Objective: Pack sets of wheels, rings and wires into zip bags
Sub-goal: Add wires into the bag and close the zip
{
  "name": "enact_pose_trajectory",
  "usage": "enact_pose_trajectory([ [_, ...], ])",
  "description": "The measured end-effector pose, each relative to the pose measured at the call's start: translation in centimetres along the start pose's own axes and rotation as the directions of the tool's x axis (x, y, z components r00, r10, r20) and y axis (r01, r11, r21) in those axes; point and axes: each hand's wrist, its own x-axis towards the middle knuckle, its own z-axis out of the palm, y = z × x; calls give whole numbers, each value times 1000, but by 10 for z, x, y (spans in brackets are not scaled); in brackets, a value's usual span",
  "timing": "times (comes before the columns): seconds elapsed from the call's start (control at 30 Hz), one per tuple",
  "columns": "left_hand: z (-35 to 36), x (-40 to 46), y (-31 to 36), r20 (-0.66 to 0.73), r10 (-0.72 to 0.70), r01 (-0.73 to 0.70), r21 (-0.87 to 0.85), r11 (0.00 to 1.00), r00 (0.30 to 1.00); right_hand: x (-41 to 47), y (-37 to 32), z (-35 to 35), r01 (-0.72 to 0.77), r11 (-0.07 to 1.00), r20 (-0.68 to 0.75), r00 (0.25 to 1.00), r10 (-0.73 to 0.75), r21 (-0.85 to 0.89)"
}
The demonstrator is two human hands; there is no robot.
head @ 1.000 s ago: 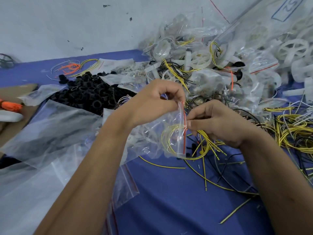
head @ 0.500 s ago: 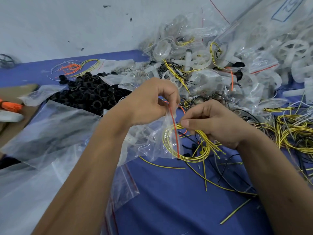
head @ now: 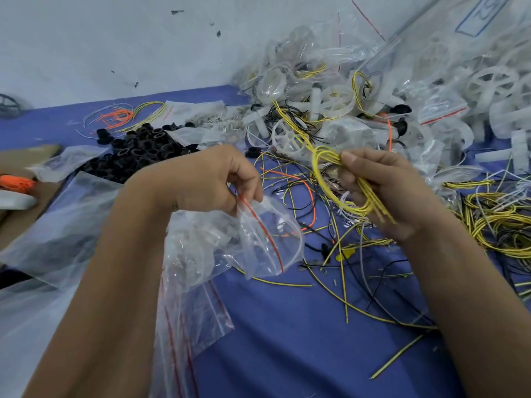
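My left hand (head: 209,182) pinches the red-striped mouth of a clear zip bag (head: 270,242), which hangs open over the blue table (head: 287,340). Whitish parts show dimly through the bag's crumpled lower part. My right hand (head: 385,193) grips a coiled bundle of yellow wires (head: 327,179), held up to the right of the bag and outside it. A heap of black rings (head: 135,153) lies at the back left. White wheels (head: 287,136) and packed bags (head: 344,81) pile up at the back right.
Empty zip bags (head: 186,326) lie under my left forearm, with larger plastic sheets (head: 57,225) to the left. Loose yellow and black wires (head: 502,222) sprawl at the right and across the table's middle. Orange wires (head: 117,114) lie near the wall. Cardboard (head: 17,162) sits at the far left.
My right hand has pulled the yellow wire coil out of the bag's mouth and lifted it up and to the right. The bag has dropped lower in my left hand.
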Motion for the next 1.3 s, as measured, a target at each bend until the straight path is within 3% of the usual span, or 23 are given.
enact_pose_trajectory([
  [0.07, 3, 1, 3, -23, -8, 7, -41, 999, 1000, -3, -2, 4, -2, 995, 146, 989, -12, 95],
  [0.2, 6, 4, 9, -63, 34, -41, -111, 993, 997, -6, 1, 17, 15, 989, 263, 965, 24, -145],
  [0.43, 1, -3, 13, -78, 78, -86, -113, 990, 994, -3, 4, 1, -24, 856, 186, 972, 140, -517],
  [0.57, 10, 3, 23, -54, 66, -70, -93, 993, 996, -3, 9, 4, 31, 747, 158, 982, 100, -664],
  [0.7, 22, 16, 38, -82, 90, -90, 6, 996, 993, -2, 7, 10, 82, 892, 222, 975, 22, -445],
  [0.77, 27, 21, 43, -117, 115, -110, 54, 992, 986, -4, 7, 13, 90, 910, 276, 961, 28, -404],
  [0.83, 30, 23, 46, -149, 119, -114, 40, 993, 982, -5, 10, 19, 88, 883, 270, 962, 46, -462],
  [0.9, 31, 23, 48, -175, 122, -120, 20, 993, 977, -4, 18, 27, 91, 852, 163, 987, -6, -516],
  [1.03, 34, 24, 50, -206, 166, -171, -4, 985, 964, -4, 31, 42, 157, 666, -62, 954, -293, -729],
  [1.07, 35, 25, 50, -219, 171, -177, -10, 984, 961, -4, 33, 44, 167, 683, -91, 941, -326, -711],
  [1.17, 37, 24, 52, -267, 161, -172, -21, 985, 950, -5, 29, 48, 113, 905, -95, 982, -166, -410],
  [1.23, 35, 24, 53, -285, 134, -154, -47, 987, 949, -5, 26, 47, 9, 953, 35, 999, 1, -304],
  [1.3, 35, 23, 54, -289, 111, -133, -57, 989, 951, -6, 23, 41, -36, 940, 186, 977, 104, -338],
])
